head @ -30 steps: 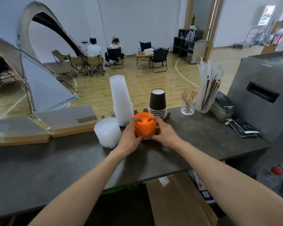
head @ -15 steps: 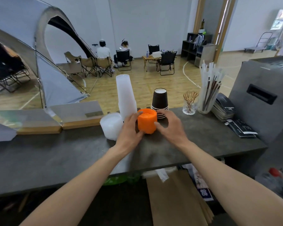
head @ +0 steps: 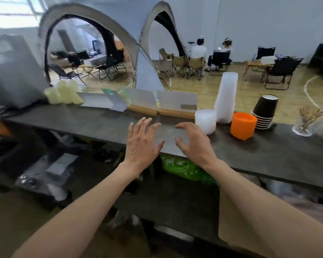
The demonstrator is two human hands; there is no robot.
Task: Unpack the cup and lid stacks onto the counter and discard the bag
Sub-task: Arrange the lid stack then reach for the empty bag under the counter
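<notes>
- Cup and lid stacks are on the counter, right of both hands: tall clear cups upright at the far edge, short white lids touching them on the left, orange stack just right and nearer, black paper cups behind the orange.
- Left hand and right hand hover over bare counter, fingers spread, holding nothing.
- Bag: can't identify it for sure. Green plastic sits under the counter edge below the right hand; might be it. Faint clear film between the hands is too blurred to call.
- Handling, my read: thin plastic cups are light, slick and easily crushed; a tall stack tips easily. Grip low with fingers wrapped around the sides, no squeezing.
- Lids: light, may slide apart; hold around the whole stack.
- Any bag would be limp and nearly weightless; pinch and bunch it up.
- Unpacking looks done; bag disposal likely remains.
</notes>
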